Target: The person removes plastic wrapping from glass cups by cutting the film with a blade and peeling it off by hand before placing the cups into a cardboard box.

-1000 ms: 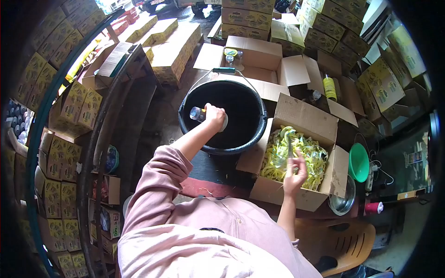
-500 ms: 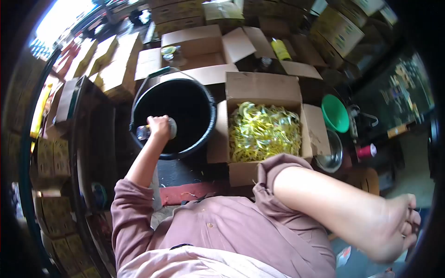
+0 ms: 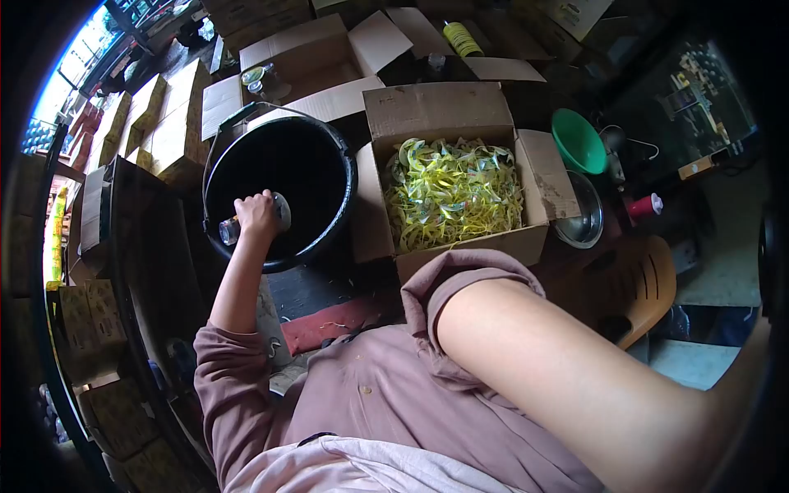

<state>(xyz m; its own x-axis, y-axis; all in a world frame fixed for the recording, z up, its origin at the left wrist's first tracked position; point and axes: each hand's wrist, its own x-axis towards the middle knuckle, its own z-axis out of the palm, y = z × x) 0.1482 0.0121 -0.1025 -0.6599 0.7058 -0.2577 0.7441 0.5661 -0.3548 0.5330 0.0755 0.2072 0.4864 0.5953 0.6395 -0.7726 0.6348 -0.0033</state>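
My left hand [image 3: 257, 215] is closed around a small clear bottle [image 3: 229, 231], held sideways over the black bucket [image 3: 353, 177]. One end of it sticks out left of my fingers and a round pale end shows on the right; its middle is hidden by my hand. Dark shadow hides what lies inside the bucket. To the right of the bucket, an open cardboard box [image 3: 440, 105] holds a heap of yellow-green printed strips [image 3: 456, 193]. My right forearm reaches toward the lower right, and the hand itself is outside the view.
Behind the bucket, another open cardboard box [image 3: 308, 53] has some clear containers [image 3: 256, 80] at its left. A yellow bottle [image 3: 462, 39] lies further back. On the right are a green bowl [image 3: 579, 141], a metal bowl [image 3: 583, 215], a red spool [image 3: 644, 205] and an orange plastic chair [image 3: 653, 283].
The view has shifted, and the bucket and box appear further left and higher. My right hand has gone out of view at the lower right. My left hand still grips the bottle.
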